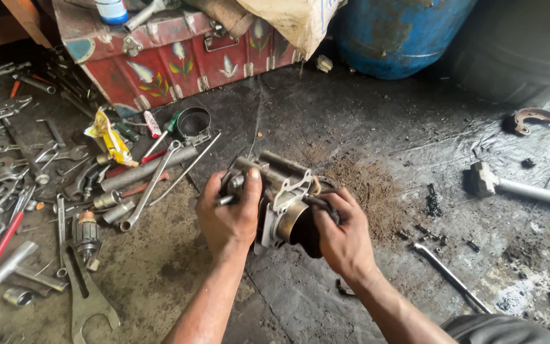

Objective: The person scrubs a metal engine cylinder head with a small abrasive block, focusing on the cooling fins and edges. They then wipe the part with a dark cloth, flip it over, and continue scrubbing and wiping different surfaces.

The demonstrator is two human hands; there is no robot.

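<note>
Both my hands hold a grimy metal engine part (pixel 279 191), a cylinder block with a round bore and a pale gasket face, just above the oily floor. My left hand (pixel 229 213) grips its left side, thumb pressed up against the top edge. My right hand (pixel 342 236) wraps the dark round end on the right, fingers curled over it. Part of the block is hidden behind my fingers.
Spanners, pipes and screwdrivers (pixel 46 185) litter the floor on the left, with a yellow wrapper (pixel 112 140) and a black ring (pixel 193 121). A red painted metal trunk (pixel 179 54) and a blue drum (pixel 396 35) stand behind. A hammer (pixel 510 185) and a thin rod (pixel 447 274) lie right.
</note>
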